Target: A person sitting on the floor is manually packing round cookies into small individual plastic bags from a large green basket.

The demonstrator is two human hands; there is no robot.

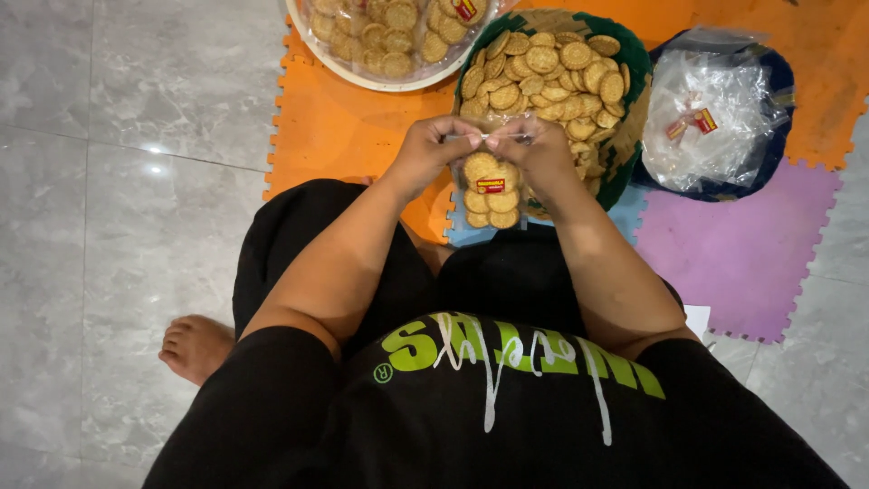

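A wide stretch of grey tiled floor (118,181) is seen at the person's left, bare up to the toothed edge of the orange foam mat (344,127); more tile shows at the far right beyond the purple mat (751,263). A bare foot (195,347) is rested on the tile beside the black-clad knee.

Close in front of the hands, the way is taken up by a green-rimmed basket (634,63), which is heaped with loose round biscuits (543,68). To its right a dark bowl (780,81) is set, filled with empty clear bags (715,118) bearing small red labels. At the top edge a white-rimmed tray (362,80) is partly seen, holding biscuits already packed in clear wrapping.

A small clear bag of biscuits (491,190) is held up over the lap, just before the basket's near rim. Its mouth is pinched between the thumb and fingers of the left hand (434,149) and of the right hand (541,149), each grip pressed together on the plastic, the hands nearly touching.
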